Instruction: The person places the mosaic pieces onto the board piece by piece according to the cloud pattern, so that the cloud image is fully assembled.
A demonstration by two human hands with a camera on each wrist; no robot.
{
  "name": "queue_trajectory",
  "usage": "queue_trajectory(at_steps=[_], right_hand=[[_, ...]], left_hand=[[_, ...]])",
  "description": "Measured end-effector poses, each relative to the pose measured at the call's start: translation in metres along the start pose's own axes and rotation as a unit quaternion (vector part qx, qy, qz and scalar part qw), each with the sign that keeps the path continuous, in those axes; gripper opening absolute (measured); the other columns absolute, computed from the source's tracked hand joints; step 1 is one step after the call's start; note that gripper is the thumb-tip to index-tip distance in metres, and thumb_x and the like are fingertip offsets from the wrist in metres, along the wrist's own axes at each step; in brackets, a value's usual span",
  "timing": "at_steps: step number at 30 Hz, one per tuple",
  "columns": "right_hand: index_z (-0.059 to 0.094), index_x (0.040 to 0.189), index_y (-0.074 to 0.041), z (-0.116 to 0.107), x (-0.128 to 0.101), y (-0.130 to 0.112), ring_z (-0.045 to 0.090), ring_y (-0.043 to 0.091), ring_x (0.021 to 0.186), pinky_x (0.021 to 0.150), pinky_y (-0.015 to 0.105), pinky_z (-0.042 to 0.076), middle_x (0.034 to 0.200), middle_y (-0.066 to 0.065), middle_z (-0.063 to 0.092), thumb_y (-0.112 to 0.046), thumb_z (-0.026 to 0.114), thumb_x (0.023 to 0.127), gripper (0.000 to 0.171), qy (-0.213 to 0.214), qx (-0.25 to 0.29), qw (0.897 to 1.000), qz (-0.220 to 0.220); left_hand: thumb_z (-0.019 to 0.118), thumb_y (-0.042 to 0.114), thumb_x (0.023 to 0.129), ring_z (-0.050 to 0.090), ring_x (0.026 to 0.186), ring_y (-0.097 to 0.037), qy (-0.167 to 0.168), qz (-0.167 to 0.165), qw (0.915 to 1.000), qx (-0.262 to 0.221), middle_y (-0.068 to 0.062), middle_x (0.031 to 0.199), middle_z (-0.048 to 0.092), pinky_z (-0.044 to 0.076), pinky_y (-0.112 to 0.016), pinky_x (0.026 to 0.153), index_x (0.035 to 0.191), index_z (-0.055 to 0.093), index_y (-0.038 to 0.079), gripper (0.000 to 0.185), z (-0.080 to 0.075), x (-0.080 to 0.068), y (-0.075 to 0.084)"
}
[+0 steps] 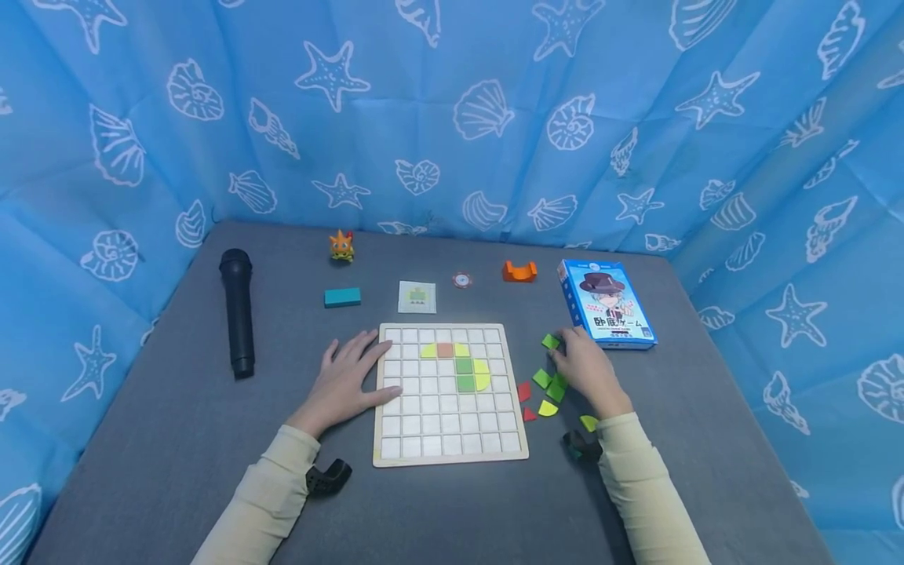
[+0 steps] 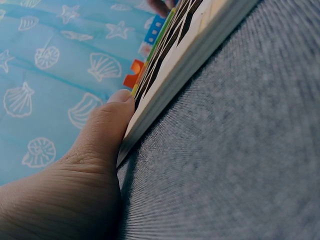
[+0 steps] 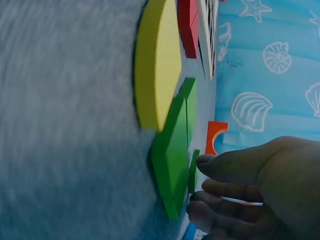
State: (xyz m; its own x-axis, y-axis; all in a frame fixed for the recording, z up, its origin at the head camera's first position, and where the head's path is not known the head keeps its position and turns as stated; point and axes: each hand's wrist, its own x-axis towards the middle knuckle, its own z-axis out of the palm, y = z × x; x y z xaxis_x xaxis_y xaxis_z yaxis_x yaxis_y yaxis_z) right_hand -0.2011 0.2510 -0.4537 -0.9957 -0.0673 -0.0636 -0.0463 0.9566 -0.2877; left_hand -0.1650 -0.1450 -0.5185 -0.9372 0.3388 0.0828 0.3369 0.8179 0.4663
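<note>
My left hand (image 1: 346, 380) rests spread at the left edge of a white gridded wooden board (image 1: 410, 428). Its thumb lies over the rim, as the left wrist view also shows. Yellow quarter-round pieces (image 1: 482, 367), an orange-red square (image 1: 445, 350) and green squares (image 1: 466, 383) sit in the board's upper cells. Right of the board, my right hand (image 1: 589, 369) reaches down to a small green piece (image 1: 550, 341), fingertips right at it. In the right wrist view, thumb and fingers stand apart beside that green piece (image 3: 194, 172).
Loose green (image 1: 542, 378), yellow (image 1: 548, 408) and red pieces (image 1: 524, 391) lie right of the board. Behind it are a pattern card (image 1: 417, 297), a teal block (image 1: 342, 297), a poker chip (image 1: 462, 279), an orange block (image 1: 519, 271), a toy figure (image 1: 342, 246), a blue box (image 1: 609, 302) and a microphone (image 1: 238, 314).
</note>
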Motion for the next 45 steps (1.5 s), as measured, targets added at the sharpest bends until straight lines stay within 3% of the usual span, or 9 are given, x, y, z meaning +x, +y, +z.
queue_trajectory(at_steps=[5,14,26,38,45], right_hand=[[0.052,0.129,0.007,0.003,0.003,0.001,0.055,0.031,0.096,0.083,0.048,0.051,0.120,0.023,0.052,-0.019,0.059,0.095,0.043,-0.033,0.016,0.999,0.021],[0.051,0.128,0.007,0.007,0.008,-0.002,0.055,0.032,0.096,0.082,0.048,0.050,0.117,0.024,0.052,-0.018,0.057,0.096,0.041,-0.019,0.016,0.999,0.020],[0.043,0.136,0.007,0.011,0.011,-0.003,0.056,0.034,0.103,0.083,0.046,0.051,0.118,0.025,0.054,-0.017,0.058,0.095,0.049,-0.018,0.068,0.997,0.031],[0.060,0.123,0.001,0.010,-0.007,-0.042,0.056,0.025,0.090,0.075,0.039,0.051,0.111,0.016,0.057,-0.015,0.062,0.094,0.034,0.029,0.109,0.991,-0.065],[0.062,0.122,-0.003,0.013,-0.018,-0.069,0.048,0.017,0.075,0.061,0.029,0.043,0.103,0.011,0.056,-0.013,0.065,0.091,0.032,0.021,0.119,0.983,-0.138]], left_hand=[[0.054,0.073,0.080,0.019,0.145,-0.030,-0.001,0.002,1.0000,0.003,-0.007,0.158,0.023,0.004,-0.062,0.113,0.150,0.035,0.025,0.087,0.001,0.000,0.000],[0.054,0.072,0.081,0.019,0.145,-0.029,0.003,0.002,1.0000,0.000,-0.006,0.158,0.023,0.003,-0.061,0.113,0.150,0.034,0.025,0.085,0.000,0.000,-0.001],[0.053,0.073,0.081,0.018,0.146,-0.028,0.001,0.001,1.0000,0.003,-0.006,0.158,0.023,0.003,-0.061,0.113,0.150,0.033,0.026,0.086,0.001,0.001,-0.001],[0.053,0.073,0.081,0.018,0.146,-0.029,0.001,-0.003,1.0000,0.002,-0.006,0.158,0.022,0.003,-0.061,0.113,0.150,0.033,0.025,0.087,0.001,0.000,-0.001],[0.052,0.074,0.081,0.017,0.146,-0.029,-0.002,-0.001,1.0000,-0.001,-0.006,0.158,0.022,0.002,-0.061,0.113,0.150,0.033,0.025,0.087,0.001,0.001,-0.002]])
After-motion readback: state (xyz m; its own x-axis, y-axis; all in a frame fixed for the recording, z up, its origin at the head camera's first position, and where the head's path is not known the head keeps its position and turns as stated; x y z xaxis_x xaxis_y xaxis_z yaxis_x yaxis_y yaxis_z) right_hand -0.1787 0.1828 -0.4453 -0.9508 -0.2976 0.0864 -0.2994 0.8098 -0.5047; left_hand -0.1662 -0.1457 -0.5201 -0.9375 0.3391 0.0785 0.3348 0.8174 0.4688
